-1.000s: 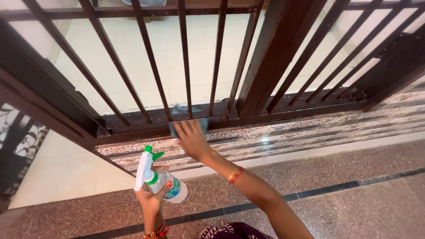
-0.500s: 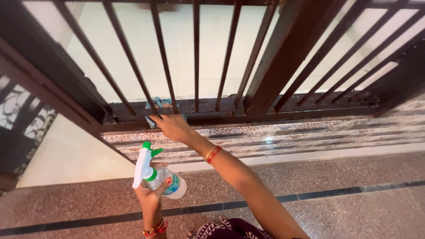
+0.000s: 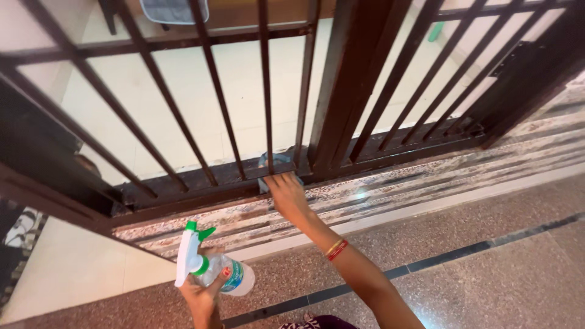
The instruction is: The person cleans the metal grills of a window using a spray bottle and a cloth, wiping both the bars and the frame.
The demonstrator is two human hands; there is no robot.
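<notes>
My right hand presses a blue-grey cloth against the bottom rail of a dark brown metal gate, just left of its thick upright post. My left hand holds a clear spray bottle with a white and green trigger head, low and to the left, above the speckled floor. Red and gold bangles sit on my right wrist.
The gate's slanted bars run across the whole upper view, with a pale tiled floor behind them. A patterned stone threshold lies below the rail. Speckled granite floor with a dark inlay strip fills the foreground. A grey mat lies beyond the bars.
My right hand slid the cloth rightward along the bottom rail toward the thick post. The view shifted, and the spray bottle stayed in my left hand.
</notes>
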